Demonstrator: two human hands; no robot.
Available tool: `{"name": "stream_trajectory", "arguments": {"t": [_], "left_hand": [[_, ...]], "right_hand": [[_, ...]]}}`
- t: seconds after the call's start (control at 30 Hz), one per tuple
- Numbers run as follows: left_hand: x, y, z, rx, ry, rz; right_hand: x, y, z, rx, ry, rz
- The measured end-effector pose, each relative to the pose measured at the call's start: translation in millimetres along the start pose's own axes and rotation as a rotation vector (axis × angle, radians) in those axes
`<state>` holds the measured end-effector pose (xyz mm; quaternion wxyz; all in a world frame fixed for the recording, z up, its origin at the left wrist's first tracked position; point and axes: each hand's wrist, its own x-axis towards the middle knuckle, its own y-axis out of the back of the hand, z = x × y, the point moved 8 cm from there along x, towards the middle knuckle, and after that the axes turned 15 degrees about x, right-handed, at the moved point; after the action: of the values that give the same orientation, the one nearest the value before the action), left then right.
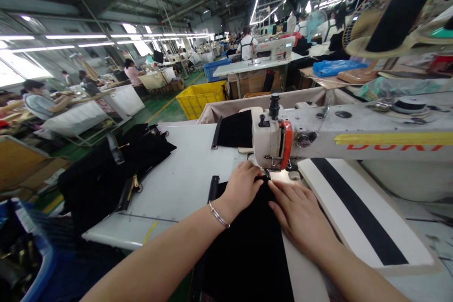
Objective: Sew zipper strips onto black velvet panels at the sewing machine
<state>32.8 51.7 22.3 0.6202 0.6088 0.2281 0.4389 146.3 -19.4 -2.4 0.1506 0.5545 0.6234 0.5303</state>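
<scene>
A black fabric panel lies under the needle area of the sewing machine and hangs toward me. My left hand, with a silver bangle at the wrist, has its fingers bent and pinched at the panel's far edge, just left of the presser foot. Stretched out along the panel's right edge, my right hand rests with its fingers flat, the tips close to the foot. A dark strip runs along the panel's left side. Behind the machine head lies another black piece with a similar strip.
More black pieces with metal fittings are heaped on the table's left end. A blue crate stands below at left; a yellow bin is beyond the table. A white board with a black stripe lies right. Co-workers sit farther off.
</scene>
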Motion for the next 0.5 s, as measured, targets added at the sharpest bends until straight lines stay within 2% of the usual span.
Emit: {"name": "stream_trajectory", "arguments": {"t": [0.07, 0.13, 0.5], "left_hand": [[-10.4, 0.1, 12.9, 0.023, -0.139, -0.022], [-17.4, -2.7, 17.7, 0.03, -0.203, -0.057], [-14.3, -10.1, 19.0, 0.064, -0.223, -0.055]], "right_hand": [[-0.1, -0.3, -0.1, 0.008, 0.008, 0.004], [0.7, -0.7, -0.1, 0.006, 0.008, 0.004], [3.2, -3.7, 1.7, -0.022, -0.023, 0.007]]}}
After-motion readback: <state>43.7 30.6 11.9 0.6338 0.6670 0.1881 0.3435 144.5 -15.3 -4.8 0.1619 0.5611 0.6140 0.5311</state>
